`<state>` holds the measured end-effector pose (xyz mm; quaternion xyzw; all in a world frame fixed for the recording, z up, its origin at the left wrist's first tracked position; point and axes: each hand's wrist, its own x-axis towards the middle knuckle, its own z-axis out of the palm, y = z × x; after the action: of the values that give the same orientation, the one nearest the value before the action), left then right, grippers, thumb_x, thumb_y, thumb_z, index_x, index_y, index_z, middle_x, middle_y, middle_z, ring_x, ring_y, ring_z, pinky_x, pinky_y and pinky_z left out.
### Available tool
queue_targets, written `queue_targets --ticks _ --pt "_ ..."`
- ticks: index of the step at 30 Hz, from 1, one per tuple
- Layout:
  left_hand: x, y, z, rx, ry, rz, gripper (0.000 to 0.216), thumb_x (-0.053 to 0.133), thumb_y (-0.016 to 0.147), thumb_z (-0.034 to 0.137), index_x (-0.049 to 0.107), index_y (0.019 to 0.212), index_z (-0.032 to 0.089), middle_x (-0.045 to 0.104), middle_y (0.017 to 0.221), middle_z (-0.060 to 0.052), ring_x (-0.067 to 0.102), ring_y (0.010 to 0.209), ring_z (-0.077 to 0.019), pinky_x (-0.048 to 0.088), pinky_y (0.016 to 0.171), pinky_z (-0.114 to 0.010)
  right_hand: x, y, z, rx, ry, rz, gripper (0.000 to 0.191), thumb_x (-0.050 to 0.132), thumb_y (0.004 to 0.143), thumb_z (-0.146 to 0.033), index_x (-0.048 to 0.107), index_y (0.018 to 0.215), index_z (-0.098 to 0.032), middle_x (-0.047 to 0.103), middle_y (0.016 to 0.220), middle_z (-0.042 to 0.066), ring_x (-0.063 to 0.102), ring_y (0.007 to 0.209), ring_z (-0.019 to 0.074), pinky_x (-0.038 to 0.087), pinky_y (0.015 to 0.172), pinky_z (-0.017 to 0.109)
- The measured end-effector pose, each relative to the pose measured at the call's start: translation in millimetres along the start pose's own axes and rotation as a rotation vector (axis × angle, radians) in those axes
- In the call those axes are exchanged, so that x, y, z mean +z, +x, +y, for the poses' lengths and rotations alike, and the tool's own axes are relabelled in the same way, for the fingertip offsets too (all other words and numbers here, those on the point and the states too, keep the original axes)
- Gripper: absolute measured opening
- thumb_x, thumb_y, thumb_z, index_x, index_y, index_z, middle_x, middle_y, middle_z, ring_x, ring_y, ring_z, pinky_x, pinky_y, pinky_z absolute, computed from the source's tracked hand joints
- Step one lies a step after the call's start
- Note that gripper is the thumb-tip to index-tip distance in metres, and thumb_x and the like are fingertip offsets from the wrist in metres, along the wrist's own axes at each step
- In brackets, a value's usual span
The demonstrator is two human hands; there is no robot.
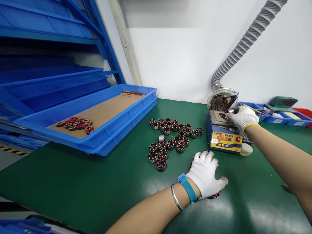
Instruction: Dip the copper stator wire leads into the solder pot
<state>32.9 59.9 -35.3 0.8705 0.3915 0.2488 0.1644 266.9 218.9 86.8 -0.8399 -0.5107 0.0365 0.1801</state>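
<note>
My right hand point(245, 117), in a white glove, is closed on a motor stator point(229, 111). It holds the stator tilted over the metal top of a blue and yellow solder pot point(224, 140) with red digits lit on its front. My left hand point(204, 174), also gloved, lies palm down on the green table with fingers spread. Beneath it, stators with red windings point(214, 195) show only at the edges; the rest are hidden. To its left stand several copper-wound stators point(180, 148) in a loose group, with one red-wound stator point(161, 164) nearest me.
A blue tray point(97, 150) lined with cardboard stands at the left, holding stators in two groups. A grey hose point(243, 42) reaches down to a round fume guard point(223, 99) behind the pot. Blue bins point(278, 119) line the back right. A round sponge-like pad point(246, 149) touches the pot's corner.
</note>
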Motion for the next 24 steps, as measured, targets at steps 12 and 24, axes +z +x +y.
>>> queue_targets --ticks 12,24 --pt "2 0 -1 -0.001 0.014 0.000 0.050 0.061 0.081 0.060 0.065 0.110 0.019 0.058 0.138 -0.012 0.047 0.134 -0.0347 0.037 0.114 -0.055 -5 7 0 0.002 -0.030 0.040 0.053 0.064 0.075 -0.058 0.073 0.111 -0.022 0.068 0.099 0.014 0.059 0.085 0.0220 0.039 0.077 0.035" --pt "2 0 -1 -0.001 0.014 -0.018 0.052 0.061 0.082 0.060 0.066 0.112 0.019 0.057 0.141 -0.013 0.046 0.136 -0.0358 0.036 0.115 -0.056 -14 -8 3 -0.038 0.045 0.059 0.062 0.059 0.080 -0.063 0.072 0.113 -0.012 0.069 0.102 0.017 0.060 0.092 0.0196 0.036 0.078 0.033"
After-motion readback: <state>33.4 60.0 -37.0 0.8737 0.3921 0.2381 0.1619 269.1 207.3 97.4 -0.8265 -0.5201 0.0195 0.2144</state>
